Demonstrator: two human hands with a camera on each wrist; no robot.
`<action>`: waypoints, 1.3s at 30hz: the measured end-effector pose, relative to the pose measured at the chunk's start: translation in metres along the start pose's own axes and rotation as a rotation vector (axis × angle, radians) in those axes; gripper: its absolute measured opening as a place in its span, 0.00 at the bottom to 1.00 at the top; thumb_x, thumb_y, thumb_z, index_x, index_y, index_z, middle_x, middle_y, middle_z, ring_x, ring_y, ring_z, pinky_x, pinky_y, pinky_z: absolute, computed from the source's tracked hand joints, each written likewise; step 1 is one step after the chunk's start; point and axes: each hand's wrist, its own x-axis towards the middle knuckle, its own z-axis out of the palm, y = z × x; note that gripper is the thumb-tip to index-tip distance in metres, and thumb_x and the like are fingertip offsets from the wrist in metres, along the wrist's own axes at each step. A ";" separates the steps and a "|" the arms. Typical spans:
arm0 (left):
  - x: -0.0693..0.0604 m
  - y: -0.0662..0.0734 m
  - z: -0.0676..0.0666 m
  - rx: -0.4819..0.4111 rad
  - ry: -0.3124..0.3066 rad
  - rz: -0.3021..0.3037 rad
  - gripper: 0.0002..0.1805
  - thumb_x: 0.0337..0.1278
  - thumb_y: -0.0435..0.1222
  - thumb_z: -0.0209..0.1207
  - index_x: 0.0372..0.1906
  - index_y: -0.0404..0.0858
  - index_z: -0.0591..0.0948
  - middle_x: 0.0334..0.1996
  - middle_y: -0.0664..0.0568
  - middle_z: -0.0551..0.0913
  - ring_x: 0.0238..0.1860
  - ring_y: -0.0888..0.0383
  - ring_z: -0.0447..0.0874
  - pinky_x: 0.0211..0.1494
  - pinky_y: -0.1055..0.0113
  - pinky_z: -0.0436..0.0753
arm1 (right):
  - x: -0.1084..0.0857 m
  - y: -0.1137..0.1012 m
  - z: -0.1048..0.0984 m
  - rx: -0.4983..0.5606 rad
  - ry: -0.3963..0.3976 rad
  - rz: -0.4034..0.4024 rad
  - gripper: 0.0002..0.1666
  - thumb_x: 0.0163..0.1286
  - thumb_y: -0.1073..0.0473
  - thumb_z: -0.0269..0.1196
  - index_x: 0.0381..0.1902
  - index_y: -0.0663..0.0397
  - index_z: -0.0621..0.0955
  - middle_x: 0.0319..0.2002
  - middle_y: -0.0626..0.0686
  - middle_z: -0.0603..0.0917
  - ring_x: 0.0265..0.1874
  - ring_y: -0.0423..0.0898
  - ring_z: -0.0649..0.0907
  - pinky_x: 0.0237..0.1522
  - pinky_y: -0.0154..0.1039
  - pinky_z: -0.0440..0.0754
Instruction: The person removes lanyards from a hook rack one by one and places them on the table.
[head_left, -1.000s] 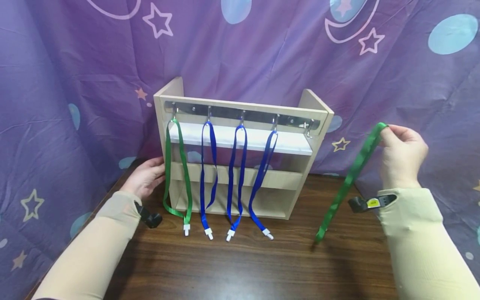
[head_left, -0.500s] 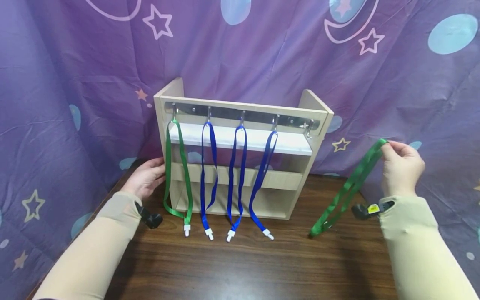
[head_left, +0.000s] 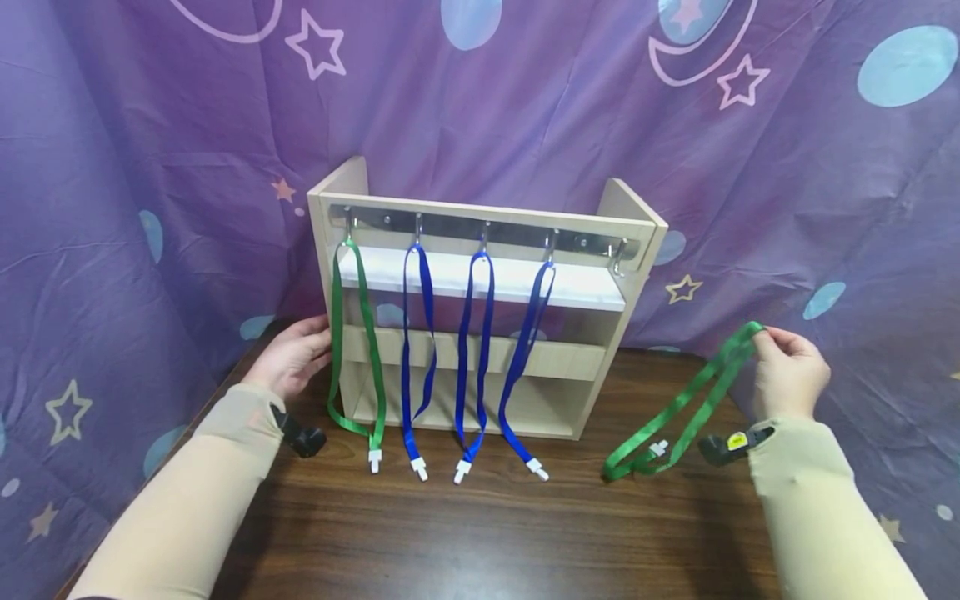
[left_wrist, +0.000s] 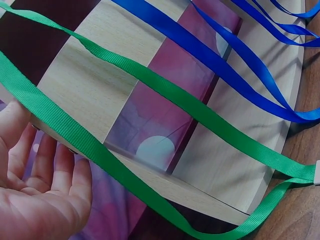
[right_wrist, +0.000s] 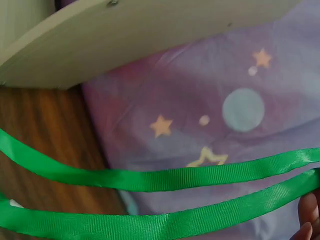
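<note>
From where I stand, the right hand [head_left: 791, 371] pinches one green lanyard [right_wrist: 150, 181] by its top; its lower part seems to lie on the bench [head_left: 450, 542], right of the wooden rack [head_left: 562, 357]. The left hand [head_left: 294, 357], its fingers loose, is at the rack's left side. Four hooks already carry lanyards: another green one [head_left: 371, 333], then three blue lanyards [head_left: 487, 333]. Only the right-end hook [head_left: 620, 254] is bare, so I judge the row one short of full.
</note>
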 end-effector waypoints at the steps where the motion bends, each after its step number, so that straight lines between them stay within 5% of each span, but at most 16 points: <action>1: 0.000 0.000 0.000 0.001 0.001 0.000 0.33 0.70 0.31 0.51 0.72 0.26 0.51 0.40 0.63 0.80 0.44 0.69 0.78 0.74 0.52 0.51 | 0.001 0.004 -0.003 -0.020 0.001 0.002 0.11 0.58 0.70 0.66 0.22 0.49 0.83 0.17 0.41 0.79 0.16 0.34 0.75 0.20 0.22 0.70; 8: 0.000 -0.001 0.001 -0.004 0.003 0.007 0.32 0.70 0.30 0.51 0.72 0.25 0.52 0.39 0.64 0.81 0.44 0.68 0.78 0.74 0.52 0.51 | 0.002 0.031 -0.020 -0.253 -0.027 0.001 0.03 0.61 0.64 0.65 0.29 0.54 0.85 0.16 0.35 0.78 0.18 0.31 0.74 0.22 0.20 0.70; 17: 0.001 -0.002 0.000 -0.003 -0.015 0.015 0.32 0.70 0.31 0.51 0.72 0.25 0.52 0.40 0.63 0.81 0.45 0.68 0.78 0.74 0.51 0.50 | -0.009 0.053 -0.025 -0.374 -0.092 0.058 0.03 0.63 0.60 0.64 0.31 0.53 0.84 0.15 0.32 0.76 0.15 0.30 0.74 0.19 0.22 0.70; 24: 0.000 -0.001 0.000 -0.006 -0.011 0.006 0.32 0.70 0.30 0.50 0.72 0.25 0.51 0.40 0.64 0.80 0.43 0.69 0.78 0.74 0.52 0.50 | -0.022 0.079 -0.030 -0.519 -0.138 0.101 0.11 0.66 0.55 0.63 0.40 0.58 0.82 0.16 0.30 0.75 0.18 0.29 0.74 0.22 0.24 0.71; 31: 0.000 -0.001 0.000 0.004 -0.015 0.010 0.32 0.70 0.31 0.50 0.72 0.25 0.51 0.40 0.63 0.80 0.44 0.69 0.78 0.74 0.51 0.50 | -0.039 0.102 -0.034 -0.599 -0.184 0.183 0.18 0.68 0.53 0.60 0.48 0.62 0.80 0.19 0.39 0.77 0.17 0.34 0.75 0.18 0.30 0.74; 39: 0.000 0.000 -0.001 0.011 -0.008 0.001 0.33 0.70 0.31 0.50 0.72 0.26 0.51 0.41 0.63 0.79 0.44 0.69 0.78 0.74 0.51 0.50 | -0.055 0.121 -0.040 -0.702 -0.200 0.194 0.22 0.69 0.50 0.60 0.51 0.63 0.80 0.26 0.44 0.81 0.21 0.33 0.76 0.24 0.29 0.74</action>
